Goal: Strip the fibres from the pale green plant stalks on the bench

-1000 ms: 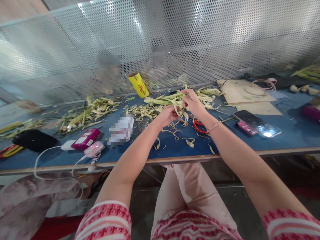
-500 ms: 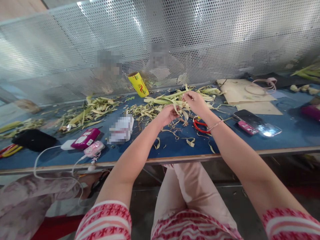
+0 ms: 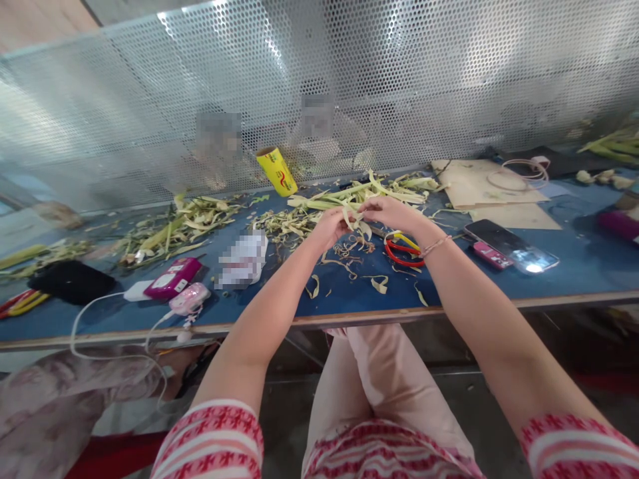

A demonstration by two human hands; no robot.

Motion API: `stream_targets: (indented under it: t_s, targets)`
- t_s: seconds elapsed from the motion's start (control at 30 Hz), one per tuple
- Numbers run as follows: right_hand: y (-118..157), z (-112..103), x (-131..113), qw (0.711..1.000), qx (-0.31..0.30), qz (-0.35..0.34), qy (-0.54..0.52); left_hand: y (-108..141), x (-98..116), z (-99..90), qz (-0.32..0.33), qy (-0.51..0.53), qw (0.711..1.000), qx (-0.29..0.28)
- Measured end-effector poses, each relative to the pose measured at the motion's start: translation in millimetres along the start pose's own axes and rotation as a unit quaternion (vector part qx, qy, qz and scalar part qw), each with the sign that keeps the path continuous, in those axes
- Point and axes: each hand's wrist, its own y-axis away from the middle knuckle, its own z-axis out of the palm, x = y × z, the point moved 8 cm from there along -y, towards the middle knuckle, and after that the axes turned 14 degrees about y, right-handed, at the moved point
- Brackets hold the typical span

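My left hand (image 3: 333,227) is closed around a pale green, leafy plant piece (image 3: 360,226) whose thin strips hang down. The exact kind of plant cannot be told. From the other side my right hand (image 3: 389,211) reaches the same piece, its thumb and fingers closed at the upper end. Beyond both hands lies a heap of pale green stalks (image 3: 334,198). Shredded peelings (image 3: 284,223) spread to the left of it. Under my right wrist rest scissors (image 3: 402,256) with red and yellow handles.
A yellow cardboard tube (image 3: 277,173) leans near the perforated metal panel (image 3: 399,80). Another stalk pile (image 3: 184,226), a purple power bank (image 3: 172,278) with cables and a black pouch (image 3: 72,281) lie left. On the right are a phone (image 3: 512,246) and brown paper (image 3: 486,186).
My right hand has come down and nearer to me, from above the stalk heap to beside my left hand. My left hand stays at nearly the same spot. More of the scissors shows.
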Motion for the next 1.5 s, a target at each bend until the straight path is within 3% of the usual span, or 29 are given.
stream_targets:
  t_s: [0.3, 0.73, 0.83, 1.2, 1.5]
  targets:
    - [5, -2, 0, 0.980, 0.014, 0.053, -0.191, 5, 0, 10.5, 0.011, -0.045, 0.998, -0.043]
    - [20, 1, -23, 0.914, -0.092, 0.049, -0.393, 0, -2, 5.3, 0.018, -0.021, 0.999, -0.030]
    - [19, 4, -23, 0.912, -0.102, 0.060, -0.394, 0, -3, 5.8, 0.015, -0.016, 0.999, -0.032]
    - [6, 4, -6, 0.965, -0.010, 0.049, -0.256, 5, -2, 11.1, 0.008, -0.020, 0.998, -0.054]
    - [7, 10, 10, 0.947, -0.013, 0.149, -0.285, 5, 2, 9.2, 0.021, 0.037, 0.998, -0.043]
